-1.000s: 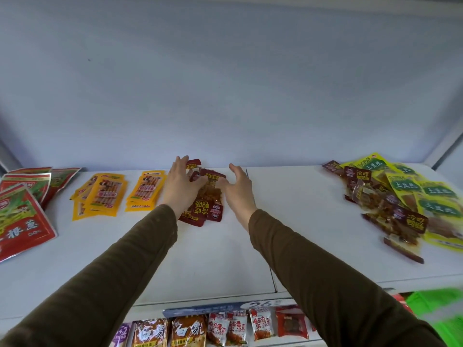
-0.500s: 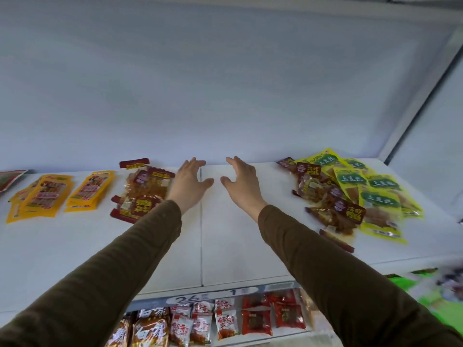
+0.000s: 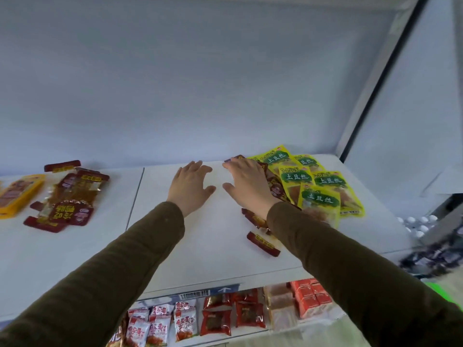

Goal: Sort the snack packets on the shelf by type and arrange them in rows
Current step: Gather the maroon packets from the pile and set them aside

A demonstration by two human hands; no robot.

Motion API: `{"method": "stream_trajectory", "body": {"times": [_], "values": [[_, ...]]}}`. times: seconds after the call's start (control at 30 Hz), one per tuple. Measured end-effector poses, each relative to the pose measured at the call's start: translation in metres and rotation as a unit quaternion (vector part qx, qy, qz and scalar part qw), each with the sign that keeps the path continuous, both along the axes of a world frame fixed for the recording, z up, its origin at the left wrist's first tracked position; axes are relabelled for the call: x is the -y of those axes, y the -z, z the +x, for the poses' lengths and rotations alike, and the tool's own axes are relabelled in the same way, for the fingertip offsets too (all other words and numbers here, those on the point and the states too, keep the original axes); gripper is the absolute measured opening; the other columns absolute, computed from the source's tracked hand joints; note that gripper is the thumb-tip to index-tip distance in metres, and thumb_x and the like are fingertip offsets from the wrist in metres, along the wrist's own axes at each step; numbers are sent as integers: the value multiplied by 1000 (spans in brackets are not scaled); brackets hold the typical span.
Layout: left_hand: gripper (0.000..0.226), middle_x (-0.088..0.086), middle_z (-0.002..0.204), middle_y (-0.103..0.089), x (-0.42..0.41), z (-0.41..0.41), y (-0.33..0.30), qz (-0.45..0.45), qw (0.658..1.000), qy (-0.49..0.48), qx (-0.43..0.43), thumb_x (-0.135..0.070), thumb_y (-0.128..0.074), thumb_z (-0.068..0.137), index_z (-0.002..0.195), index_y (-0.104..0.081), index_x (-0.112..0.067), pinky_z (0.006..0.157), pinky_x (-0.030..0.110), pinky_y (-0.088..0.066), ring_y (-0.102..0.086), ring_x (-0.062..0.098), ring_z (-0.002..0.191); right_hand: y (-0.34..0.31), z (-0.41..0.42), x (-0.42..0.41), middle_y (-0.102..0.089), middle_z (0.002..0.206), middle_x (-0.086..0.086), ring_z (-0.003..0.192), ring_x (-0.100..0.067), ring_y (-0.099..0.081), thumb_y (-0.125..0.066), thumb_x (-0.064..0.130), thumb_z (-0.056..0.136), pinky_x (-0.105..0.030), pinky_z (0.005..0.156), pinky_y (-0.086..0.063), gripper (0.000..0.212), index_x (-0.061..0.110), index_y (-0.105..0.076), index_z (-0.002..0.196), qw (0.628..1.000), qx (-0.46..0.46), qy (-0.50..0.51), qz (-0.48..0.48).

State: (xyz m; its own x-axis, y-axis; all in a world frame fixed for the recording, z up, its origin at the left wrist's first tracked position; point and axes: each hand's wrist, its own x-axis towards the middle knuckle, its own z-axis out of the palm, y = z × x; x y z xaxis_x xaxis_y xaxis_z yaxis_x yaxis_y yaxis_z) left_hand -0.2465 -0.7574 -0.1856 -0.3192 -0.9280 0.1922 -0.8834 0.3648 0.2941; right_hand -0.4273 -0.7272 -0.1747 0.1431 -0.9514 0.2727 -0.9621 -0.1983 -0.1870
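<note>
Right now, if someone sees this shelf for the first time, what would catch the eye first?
Probably the two hands stretched over the white shelf: the left hand is open above bare surface, and the right hand reaches onto the mixed pile at the right. There, bright yellow-green packets overlap dark red packets. A sorted red pile lies at the left.
</note>
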Motion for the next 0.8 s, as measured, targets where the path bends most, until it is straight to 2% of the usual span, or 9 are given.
{"method": "stream_trajectory", "body": {"times": [0.17, 0.5, 0.67, 0.8], "values": [[54, 6, 162, -35, 3, -25, 0, -20, 1000, 20, 2, -44, -60, 97, 146, -49, -25, 124, 42, -19, -26, 27, 152, -2, -22, -3, -48, 152, 3, 141, -26, -38, -60, 42, 97, -44, 117, -29, 57, 26, -45, 149, 1000, -14, 11, -17], [54, 4, 157, -44, -10, -82, -2, -28, 999, 35, -15, -41, -62, 96, 146, -51, -24, 122, 42, -22, -32, 27, 148, -7, -97, -13, -45, 156, 2, 147, -25, -32, -54, 47, 101, -46, 120, -25, 57, 26, -41, 153, 1000, 11, -19, 9], [56, 2, 157, -43, -30, -101, 6, 18, 999, -2, -43, -45, -61, 97, 148, -45, -27, 118, 41, -28, -35, 24, 145, 0, -147, -22, -45, 156, 3, 149, -27, -29, -53, 49, 101, -47, 120, -25, 59, 26, -40, 154, 998, 5, -54, 39], [77, 0, 158, -40, -49, -113, 13, 84, 992, -39, -90, -56, -66, 90, 155, -33, -30, 116, 44, -34, -38, 24, 142, 12, -177, -35, -44, 157, 4, 148, -26, -30, -56, 59, 95, -47, 121, -24, 70, 29, -36, 156, 992, 7, -83, 89]]}}
